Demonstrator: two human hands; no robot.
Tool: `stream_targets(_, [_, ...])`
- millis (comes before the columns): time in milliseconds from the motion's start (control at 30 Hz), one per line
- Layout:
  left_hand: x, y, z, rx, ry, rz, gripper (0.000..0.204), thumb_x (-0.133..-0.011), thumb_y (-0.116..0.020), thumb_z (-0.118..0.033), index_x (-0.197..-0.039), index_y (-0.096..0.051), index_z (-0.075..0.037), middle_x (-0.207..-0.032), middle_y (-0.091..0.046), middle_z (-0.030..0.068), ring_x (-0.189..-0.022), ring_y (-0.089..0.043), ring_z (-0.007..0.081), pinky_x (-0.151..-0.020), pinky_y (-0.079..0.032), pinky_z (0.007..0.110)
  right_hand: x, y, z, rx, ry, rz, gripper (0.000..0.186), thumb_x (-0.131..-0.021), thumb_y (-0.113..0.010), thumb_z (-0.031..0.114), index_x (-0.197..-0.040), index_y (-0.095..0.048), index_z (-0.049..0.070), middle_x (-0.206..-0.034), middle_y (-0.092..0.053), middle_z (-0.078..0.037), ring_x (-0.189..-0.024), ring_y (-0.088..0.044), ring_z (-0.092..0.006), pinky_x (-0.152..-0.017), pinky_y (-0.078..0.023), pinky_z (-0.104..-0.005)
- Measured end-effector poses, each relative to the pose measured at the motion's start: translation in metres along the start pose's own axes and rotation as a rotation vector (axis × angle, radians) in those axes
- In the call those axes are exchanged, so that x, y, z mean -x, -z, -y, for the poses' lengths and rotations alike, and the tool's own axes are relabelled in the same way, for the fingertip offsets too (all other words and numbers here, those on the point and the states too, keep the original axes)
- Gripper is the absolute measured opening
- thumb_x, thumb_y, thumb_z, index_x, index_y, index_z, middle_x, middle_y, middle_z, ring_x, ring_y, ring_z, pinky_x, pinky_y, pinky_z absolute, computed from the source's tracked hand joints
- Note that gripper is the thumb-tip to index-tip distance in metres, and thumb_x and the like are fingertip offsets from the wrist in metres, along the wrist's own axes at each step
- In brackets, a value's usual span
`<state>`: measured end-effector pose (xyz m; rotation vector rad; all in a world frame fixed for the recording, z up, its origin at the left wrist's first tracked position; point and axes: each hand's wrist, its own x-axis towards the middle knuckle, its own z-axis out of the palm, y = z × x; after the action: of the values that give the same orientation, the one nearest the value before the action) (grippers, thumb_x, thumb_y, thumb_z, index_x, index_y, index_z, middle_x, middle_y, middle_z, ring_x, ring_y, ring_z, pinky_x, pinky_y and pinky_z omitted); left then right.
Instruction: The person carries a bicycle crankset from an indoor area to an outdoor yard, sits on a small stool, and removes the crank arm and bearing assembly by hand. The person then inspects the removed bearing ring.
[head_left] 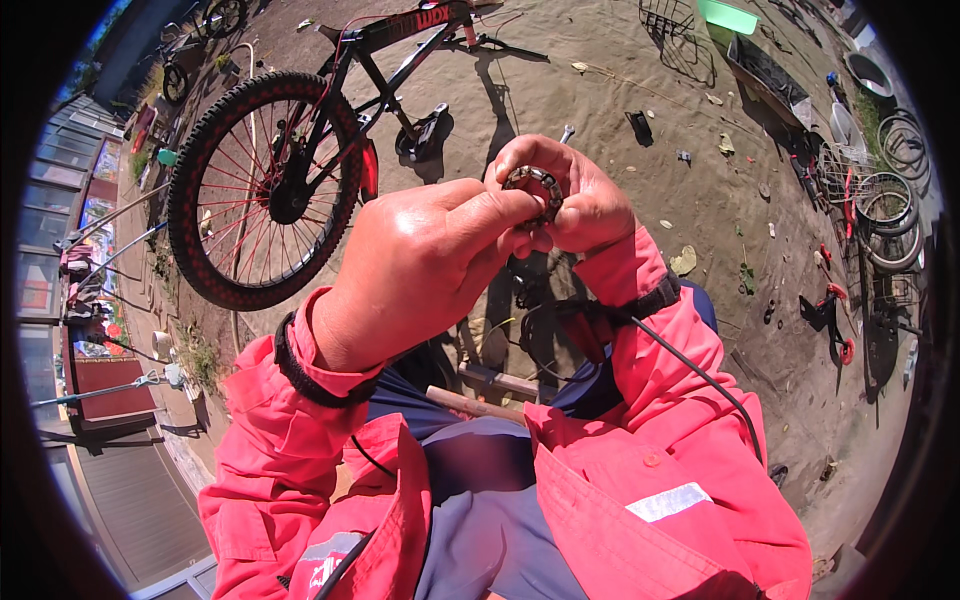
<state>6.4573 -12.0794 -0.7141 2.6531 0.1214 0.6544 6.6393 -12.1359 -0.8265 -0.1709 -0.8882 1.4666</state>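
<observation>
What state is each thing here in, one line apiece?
Left hand: pinching the ring
Right hand: gripping the ring
Ring: held up between both hands
Bike wheel: mounted on the frame
Jacket: open at the front
Wristbands: worn around both wrists
Leaf: lying on the ground

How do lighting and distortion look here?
Head view: hard sunlight, bright glare on the left hand; head view: dark shadows on the ground; head view: building bends along the left rim, corners black; head view: ring-shaped part too small for fine detail.
</observation>
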Motion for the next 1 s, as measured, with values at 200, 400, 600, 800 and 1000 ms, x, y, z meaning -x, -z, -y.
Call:
stream_targets(200, [0.0006,-0.0049,0.0032,0.051,-0.004,-0.060,0.017,-0.086,-0.069,-0.008,-0.101,-0.064,-0.010,-0.076,-0.064,0.0084,-0.065,-0.066,0.0281,-0.053,-0.050,0.037,0.0019,-0.0010,0.0037,-0.009,-0.032,-0.002,0.064,-0.074,-0.082,0.021,-0.125,-0.052,-0.003,-0.094,-0.068,-0.013,-0.075,-0.071,-0.0209,-0.056,-0.052,-0.0228])
stream_targets(400, [0.0002,-0.0049,0.0042,0.030,-0.030,-0.070,0.014,-0.086,-0.068,-0.006,-0.098,-0.063,-0.010,-0.074,-0.063,0.0077,-0.064,-0.065,0.0276,-0.052,-0.049,0.037,0.0021,0.0000,0.0025,-0.026,-0.032,0.012,0.064,-0.074,-0.081,0.021,-0.126,-0.051,-0.002,-0.097,-0.069,-0.017,-0.076,-0.072,-0.0232,-0.057,-0.053,-0.0233])
stream_targets(600, [-0.0002,-0.0015,0.0046,0.003,-0.045,0.000,0.020,-0.082,-0.070,0.003,-0.099,-0.064,-0.004,-0.079,-0.068,0.0088,-0.067,-0.069,0.0235,-0.057,-0.051,0.032,0.0020,0.0009,0.0022,-0.054,-0.042,0.036,0.064,-0.074,-0.081,0.021,-0.126,-0.051,-0.002,-0.096,-0.069,-0.019,-0.076,-0.072,-0.0240,-0.056,-0.051,-0.0230])
stream_targets(800, [-0.0010,-0.0045,-0.0007,0.061,0.013,-0.049,0.019,-0.081,-0.068,0.003,-0.097,-0.063,-0.005,-0.075,-0.067,0.0062,-0.059,-0.065,0.0163,-0.052,-0.048,0.028,0.0029,-0.0005,0.0014,-0.067,-0.050,0.015,0.065,-0.074,-0.083,0.022,-0.126,-0.051,-0.001,-0.096,-0.069,-0.018,-0.077,-0.073,-0.0242,-0.054,-0.049,-0.0226])
stream_targets(1000, [-0.0001,-0.0081,-0.0004,0.091,0.031,-0.083,0.019,-0.081,-0.068,0.000,-0.097,-0.061,-0.008,-0.076,-0.064,0.0086,-0.062,-0.064,0.0246,-0.053,-0.049,0.034,0.0032,0.0015,-0.0015,-0.051,-0.039,-0.026,0.068,-0.071,-0.086,0.024,-0.125,-0.052,-0.001,-0.093,-0.066,-0.012,-0.077,-0.072,-0.0234,-0.052,-0.048,-0.0231])
